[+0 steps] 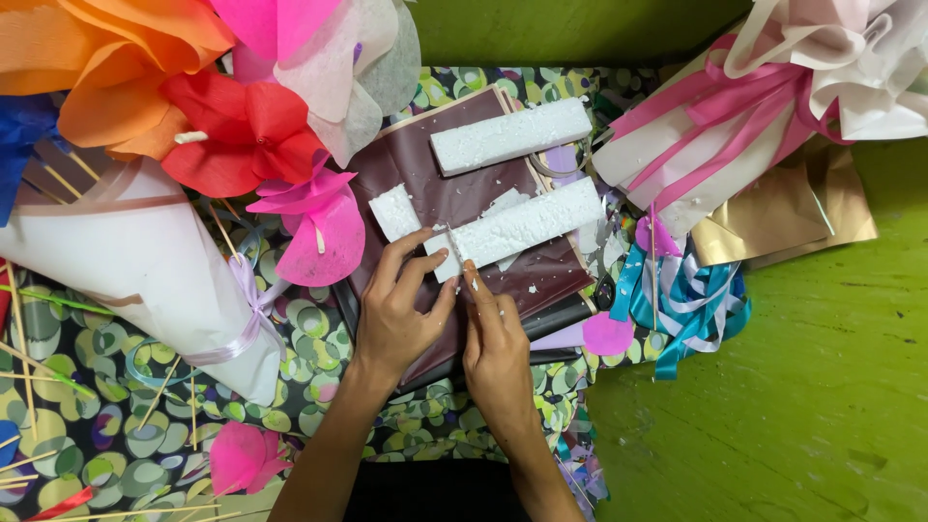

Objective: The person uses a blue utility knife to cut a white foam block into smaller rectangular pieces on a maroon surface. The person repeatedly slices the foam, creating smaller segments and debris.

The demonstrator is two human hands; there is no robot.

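A long white foam bar (527, 224) lies on a dark maroon sheet (454, 188). My left hand (401, 309) presses its near-left end with thumb and fingers. My right hand (495, 348) grips a thin blade (454, 242) whose tip cuts into that same end. A small cut-off foam block (394, 213) sits just left of my left fingers. Another foam bar (510, 135) rests farther back on the sheet. White foam crumbs are scattered over the sheet.
A white paper-wrapped bouquet of orange, red and pink paper flowers (184, 126) lies at left. A pink-ribboned bouquet (773, 87), gold paper (793, 213) and blue ribbons (691, 300) lie at right. Wooden skewers (29, 367) are spread on the patterned cloth. The floor (773, 406) is green.
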